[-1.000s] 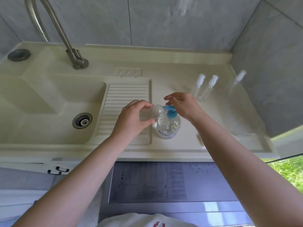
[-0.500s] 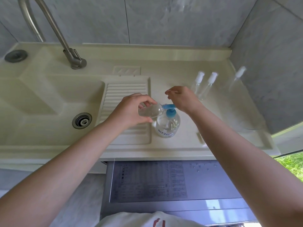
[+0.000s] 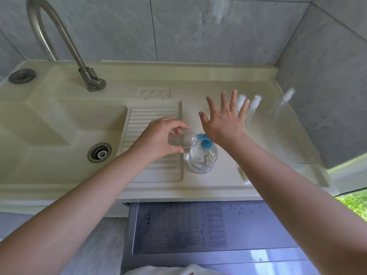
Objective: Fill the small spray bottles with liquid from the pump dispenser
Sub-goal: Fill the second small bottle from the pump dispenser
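Two hands work at the pump dispenser (image 3: 202, 157). Left hand (image 3: 158, 138) grasps a small spray bottle (image 3: 182, 140) against its blue spout; right hand (image 3: 224, 120) hovers above, fingers spread, grasping nothing.

1. The pump dispenser (image 3: 202, 158) is clear, with a bright blue pump head and blue lettering on its label.
2. The small bottle (image 3: 181, 140) in the left hand (image 3: 158, 138) is colourless and see-through.
3. The capped spray bottles (image 3: 253, 108) are clear with white tops.
4. The sink unit (image 3: 59, 124) is pale cream; its washboard (image 3: 153, 135) is ribbed with parallel ridges.
5. The tap (image 3: 65, 42) and drain (image 3: 99, 152) are dull silver metal.
6. The wall tiles (image 3: 198, 28) are mottled grey.
7. The appliance top (image 3: 198, 229) below is bluish-grey, printed with dark rows of text.
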Motion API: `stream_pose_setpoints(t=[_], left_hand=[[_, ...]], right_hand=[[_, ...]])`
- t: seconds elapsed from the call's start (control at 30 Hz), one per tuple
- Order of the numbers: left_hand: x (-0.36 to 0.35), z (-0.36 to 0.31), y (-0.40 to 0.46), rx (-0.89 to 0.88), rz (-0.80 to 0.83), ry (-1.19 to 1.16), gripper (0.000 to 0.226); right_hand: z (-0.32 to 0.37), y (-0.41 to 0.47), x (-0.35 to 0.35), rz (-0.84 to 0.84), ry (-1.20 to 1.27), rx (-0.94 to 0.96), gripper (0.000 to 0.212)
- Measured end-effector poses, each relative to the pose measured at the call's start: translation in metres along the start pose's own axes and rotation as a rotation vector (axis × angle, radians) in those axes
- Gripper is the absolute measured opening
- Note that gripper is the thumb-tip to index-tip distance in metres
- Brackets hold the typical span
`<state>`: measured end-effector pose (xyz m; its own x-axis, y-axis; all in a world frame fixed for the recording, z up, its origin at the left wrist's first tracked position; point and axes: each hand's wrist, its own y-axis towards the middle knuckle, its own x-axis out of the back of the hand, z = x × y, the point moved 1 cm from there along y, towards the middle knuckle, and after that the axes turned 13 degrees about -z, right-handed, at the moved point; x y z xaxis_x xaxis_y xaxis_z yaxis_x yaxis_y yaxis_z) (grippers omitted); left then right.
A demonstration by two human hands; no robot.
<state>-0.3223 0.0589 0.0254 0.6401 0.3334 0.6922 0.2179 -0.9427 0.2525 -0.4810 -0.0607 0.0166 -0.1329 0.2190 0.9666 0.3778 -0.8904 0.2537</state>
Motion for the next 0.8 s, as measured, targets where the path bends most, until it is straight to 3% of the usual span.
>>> stream_pose_setpoints(t=[0.3,0.47,0.8], left_hand=[[-0.004,0.006,-0.003,0.025,0.005,-0.003,0.057],[-0.004,0.007,-0.004,0.021,-0.012,0.018,0.057],[-0.004,0.01,-0.006,0.005,-0.016,0.031,0.058]], right_hand=[[-0.002,-0.001,-0.008,0.057,0.063,-0.035,0.058],[0.001,-0.002,-0.001,-0.077,0.037,-0.014,0.06],[0.001,-0.009,-0.008,-0.059,0.066,-0.055,0.059]])
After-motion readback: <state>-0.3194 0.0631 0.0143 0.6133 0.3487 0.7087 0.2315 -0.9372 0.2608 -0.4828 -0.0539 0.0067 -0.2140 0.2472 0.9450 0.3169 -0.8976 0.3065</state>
